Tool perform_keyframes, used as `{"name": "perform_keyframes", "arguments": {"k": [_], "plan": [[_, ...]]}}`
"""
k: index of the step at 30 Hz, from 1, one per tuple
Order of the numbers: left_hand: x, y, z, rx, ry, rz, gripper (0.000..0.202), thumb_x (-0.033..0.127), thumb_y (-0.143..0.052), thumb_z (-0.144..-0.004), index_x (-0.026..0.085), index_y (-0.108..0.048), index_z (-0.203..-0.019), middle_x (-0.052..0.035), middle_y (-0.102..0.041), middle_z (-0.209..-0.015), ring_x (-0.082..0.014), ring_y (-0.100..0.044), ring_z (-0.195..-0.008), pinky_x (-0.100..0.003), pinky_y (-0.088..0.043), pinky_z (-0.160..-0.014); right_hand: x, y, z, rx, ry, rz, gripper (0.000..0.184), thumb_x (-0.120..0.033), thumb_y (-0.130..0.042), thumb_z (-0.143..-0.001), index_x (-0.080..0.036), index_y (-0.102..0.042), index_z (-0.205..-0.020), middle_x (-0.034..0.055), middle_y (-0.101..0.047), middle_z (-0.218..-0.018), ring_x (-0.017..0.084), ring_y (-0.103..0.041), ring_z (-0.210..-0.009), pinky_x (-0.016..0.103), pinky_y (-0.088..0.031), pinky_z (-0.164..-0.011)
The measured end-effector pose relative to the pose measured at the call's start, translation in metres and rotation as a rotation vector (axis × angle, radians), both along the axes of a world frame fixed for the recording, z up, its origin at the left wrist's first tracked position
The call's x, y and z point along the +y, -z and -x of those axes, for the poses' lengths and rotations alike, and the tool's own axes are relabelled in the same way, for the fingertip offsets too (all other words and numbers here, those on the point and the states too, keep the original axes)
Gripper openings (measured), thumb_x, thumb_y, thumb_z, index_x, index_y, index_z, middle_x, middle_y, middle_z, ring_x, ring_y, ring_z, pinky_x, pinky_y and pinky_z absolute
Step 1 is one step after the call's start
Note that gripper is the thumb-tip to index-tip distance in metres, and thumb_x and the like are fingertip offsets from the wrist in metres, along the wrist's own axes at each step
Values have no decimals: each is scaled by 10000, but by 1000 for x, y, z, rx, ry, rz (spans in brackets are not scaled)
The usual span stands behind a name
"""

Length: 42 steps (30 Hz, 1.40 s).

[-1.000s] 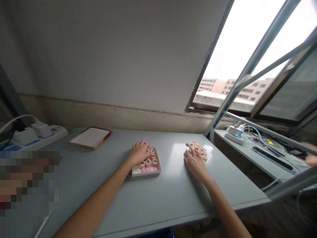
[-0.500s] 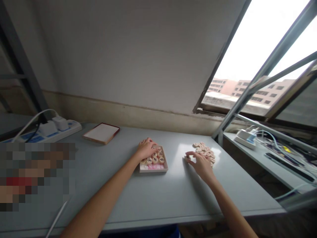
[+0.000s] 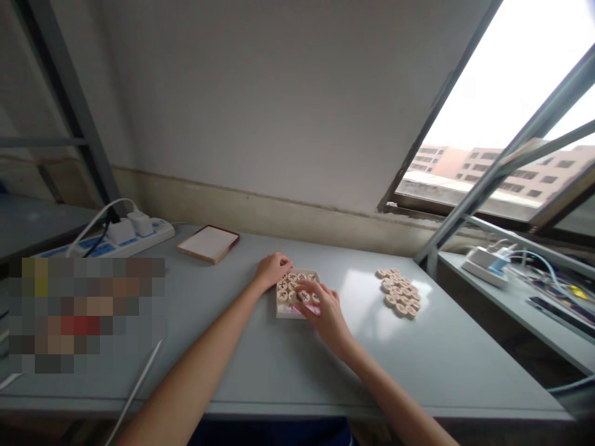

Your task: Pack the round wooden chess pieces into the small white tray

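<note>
A shallow white box (image 3: 300,314) holds rows of round wooden Chinese chess pieces (image 3: 283,295) with dark characters, and a strip of pink shows along its near side. At its far left corner is my left hand (image 3: 273,271), its fingers curled against the rim. My right hand (image 3: 329,313) is over the box's near right part, with thumb and forefinger pinched on a chess piece (image 3: 299,297) just above the others. The hand covers some of the pieces. Farther right, a cluster of loose chess pieces (image 3: 400,293) lies on the table, apart from both hands.
The box lid (image 3: 209,243) lies inside up at the back left of the grey table (image 3: 260,371). Behind it stands a power strip (image 3: 158,230) with plugs. A blurred patch covers the left side. A white cable (image 3: 139,384) crosses the front edge. Metal frame bars flank the table.
My right hand has brought a chess piece from beside the loose cluster leftward to the box. My left hand has drawn back from over the pieces to the box's corner. The view has shifted slightly.
</note>
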<state>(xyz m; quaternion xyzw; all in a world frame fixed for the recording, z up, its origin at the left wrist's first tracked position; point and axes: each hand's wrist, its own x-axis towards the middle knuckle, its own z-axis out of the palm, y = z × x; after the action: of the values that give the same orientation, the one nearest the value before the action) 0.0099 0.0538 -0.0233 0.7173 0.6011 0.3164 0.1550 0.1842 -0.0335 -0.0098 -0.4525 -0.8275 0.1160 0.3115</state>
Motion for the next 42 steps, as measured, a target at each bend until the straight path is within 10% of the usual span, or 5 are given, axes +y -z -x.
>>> {"name": "perform_keyframes", "arguments": {"k": [8,16,27,42], "plan": [[-1,0,-1,58,-6,-6,318,383,-424,-774,182,-672,-773,-69,-663,-869,-188,-582,-795,-258,-389,-678,-16,-12,-1,-257,167,-203,232,-349,-369,-890,-238,-571,-856,30,-625,-896,194,-488,-867,349,-241,-793],[0,1,-4,127,-35,-16,270,372,-456,-762,188,-651,-727,-39,-669,-784,-155,-579,-720,-235,-371,-624,-21,-11,16,-254,44,-236,172,-335,-452,-860,-302,-605,-932,3,-609,-947,194,-470,-921,322,-248,-753],[-2,0,-5,158,-58,8,265,365,-457,-776,185,-646,-732,-38,-667,-791,-145,-576,-722,-228,-386,-647,-6,-2,9,-208,186,-173,421,-386,-332,-897,-234,-636,-649,10,-625,-788,165,-488,-773,303,-249,-687],[2,5,-4,178,-40,-29,265,354,-437,-782,192,-643,-739,-35,-663,-791,-148,-567,-716,-233,-373,-627,-8,-2,17,-332,146,-328,252,-379,-462,-836,-237,-643,-731,29,-598,-899,186,-471,-843,323,-255,-699]]}}
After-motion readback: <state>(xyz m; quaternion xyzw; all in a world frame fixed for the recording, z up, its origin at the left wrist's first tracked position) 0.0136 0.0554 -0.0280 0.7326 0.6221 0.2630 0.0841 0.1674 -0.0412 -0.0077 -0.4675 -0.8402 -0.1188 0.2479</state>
